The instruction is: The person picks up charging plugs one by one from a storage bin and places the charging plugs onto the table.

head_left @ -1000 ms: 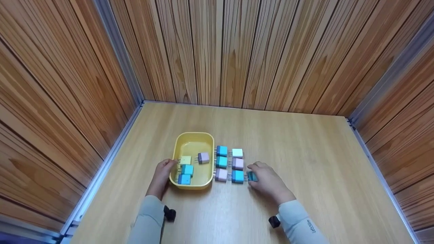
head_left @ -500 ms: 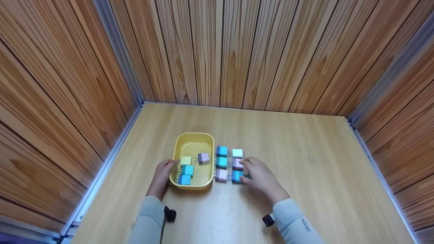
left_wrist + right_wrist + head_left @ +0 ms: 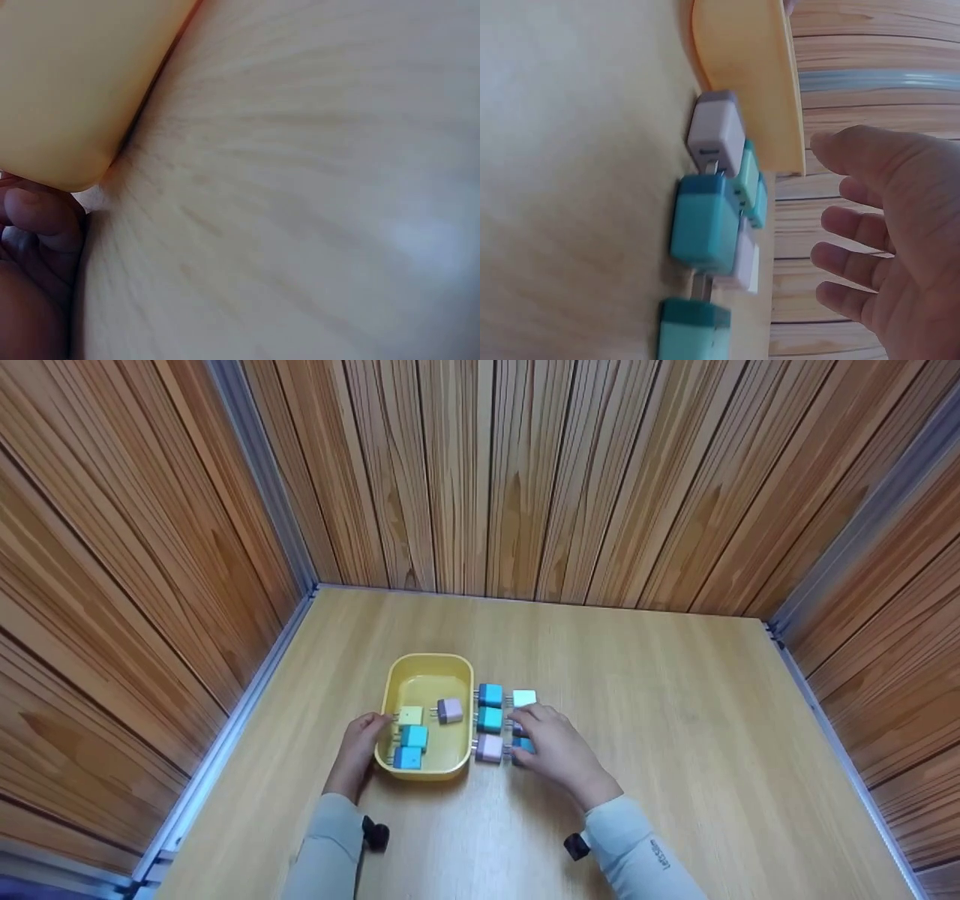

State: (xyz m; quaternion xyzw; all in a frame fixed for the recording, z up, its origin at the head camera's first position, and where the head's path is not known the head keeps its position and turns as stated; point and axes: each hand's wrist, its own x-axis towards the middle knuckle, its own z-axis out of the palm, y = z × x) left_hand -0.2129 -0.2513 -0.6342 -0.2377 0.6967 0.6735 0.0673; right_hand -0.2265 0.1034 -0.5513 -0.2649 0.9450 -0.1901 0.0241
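Observation:
A yellow plastic bin point(image 3: 429, 658) sits on the table, holding several plug chargers, among them a lilac charger point(image 3: 450, 710) and a pale yellow charger point(image 3: 410, 715). My left hand point(image 3: 358, 750) grips the bin's left rim. Beside the bin's right wall stand more chargers in rows, including a blue charger point(image 3: 490, 694), a teal charger point(image 3: 490, 720) and a pink charger point(image 3: 489, 748). My right hand point(image 3: 553, 746) hovers over the second row, fingers loosely spread and holding nothing. It partly hides a blue charger point(image 3: 703, 223); an outer teal charger point(image 3: 694, 330) shows only in the right wrist view.
Wood-panelled walls point(image 3: 517, 480) enclose the wooden table point(image 3: 675, 697) at the back and both sides. Metal edging point(image 3: 225, 735) runs along the table's left side. A white charger point(image 3: 524, 698) stands at the far end of the second row.
My right hand has let go of the outer teal charger and moved left over the second row, above the chargers. My left hand and the bin have stayed in place.

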